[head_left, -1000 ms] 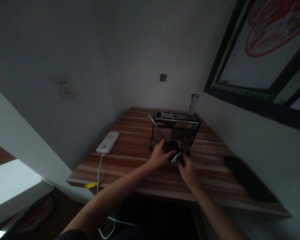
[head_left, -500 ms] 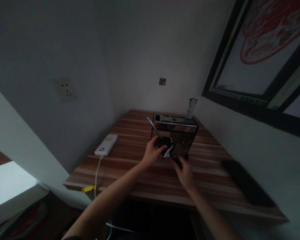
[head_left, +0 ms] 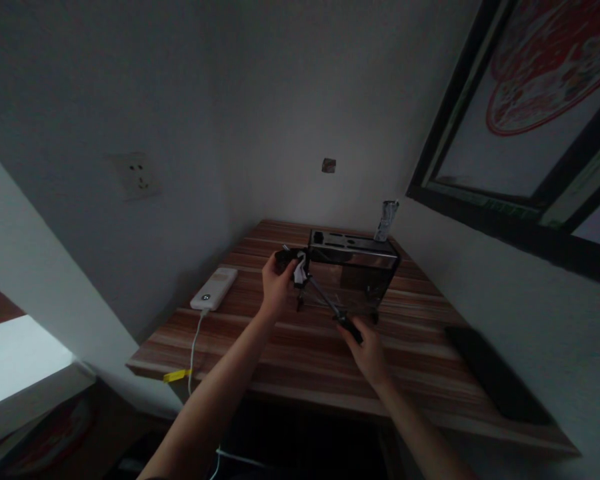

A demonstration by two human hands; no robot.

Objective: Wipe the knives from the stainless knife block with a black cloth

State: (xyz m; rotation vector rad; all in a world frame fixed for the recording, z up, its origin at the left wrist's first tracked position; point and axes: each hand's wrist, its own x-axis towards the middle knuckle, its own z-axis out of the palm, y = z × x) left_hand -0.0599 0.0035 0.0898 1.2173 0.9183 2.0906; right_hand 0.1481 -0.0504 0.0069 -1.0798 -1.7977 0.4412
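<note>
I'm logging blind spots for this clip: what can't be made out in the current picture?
All in the head view:
- Part of the metal rod: covered by the dark bundle.
- Some fingertips of the left hand: behind the bundle.
- The bundle's material: too dark and blurred.
- Part of the rod's handle: covered by the right hand.
- The framed picture: cut off by the right edge.

Forward-down head view across tabletop [head_left: 300, 357]
</note>
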